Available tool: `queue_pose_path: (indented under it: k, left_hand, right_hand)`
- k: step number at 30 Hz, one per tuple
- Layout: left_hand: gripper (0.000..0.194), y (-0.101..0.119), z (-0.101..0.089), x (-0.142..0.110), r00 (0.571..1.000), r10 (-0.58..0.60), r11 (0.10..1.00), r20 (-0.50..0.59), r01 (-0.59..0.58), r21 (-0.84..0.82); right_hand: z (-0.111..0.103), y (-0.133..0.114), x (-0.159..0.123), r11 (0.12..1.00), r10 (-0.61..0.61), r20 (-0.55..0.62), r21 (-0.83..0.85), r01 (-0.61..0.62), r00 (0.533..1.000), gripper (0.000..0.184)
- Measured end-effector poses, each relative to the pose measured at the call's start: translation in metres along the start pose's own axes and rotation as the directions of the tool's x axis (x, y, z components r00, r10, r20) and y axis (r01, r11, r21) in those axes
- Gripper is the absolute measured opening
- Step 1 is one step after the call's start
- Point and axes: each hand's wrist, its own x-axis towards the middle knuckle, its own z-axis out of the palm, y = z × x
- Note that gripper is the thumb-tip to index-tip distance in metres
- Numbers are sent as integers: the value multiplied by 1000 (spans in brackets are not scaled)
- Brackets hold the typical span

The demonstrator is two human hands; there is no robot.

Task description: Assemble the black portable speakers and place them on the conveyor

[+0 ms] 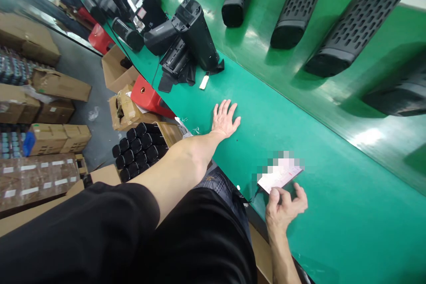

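My left hand (225, 120) lies palm down on the green table mat (262, 115), fingers spread, holding nothing. My right hand (285, 206) is at the near edge of a flat rectangular thing with a white-pink face (281, 175). Its thumb and forefinger come together at that edge, while the other fingers curl apart from it. Part of the flat thing is blurred out, so I cannot tell its kind. Beyond my left hand a small pale tag (204, 82) lies by an upright black cylindrical housing (196, 31).
Black perforated housings (294, 4) lie along the green surface beyond the mat. More black parts (178, 60) and boxes crowd the far left end. Below the edge are a red stool (151, 97), a carton of black cylinders (140, 151) and stacked cardboard boxes (43, 177). A person stands far left.
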Motion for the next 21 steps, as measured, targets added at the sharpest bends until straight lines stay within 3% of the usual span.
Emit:
queue_pose_path:
  k: [21]
  left_hand:
    - [64,1,0,-1,1000,0,1000,1,0,-5]
  right_hand:
    - [3,0,0,1000,13,-24,15,-13,1000,32]
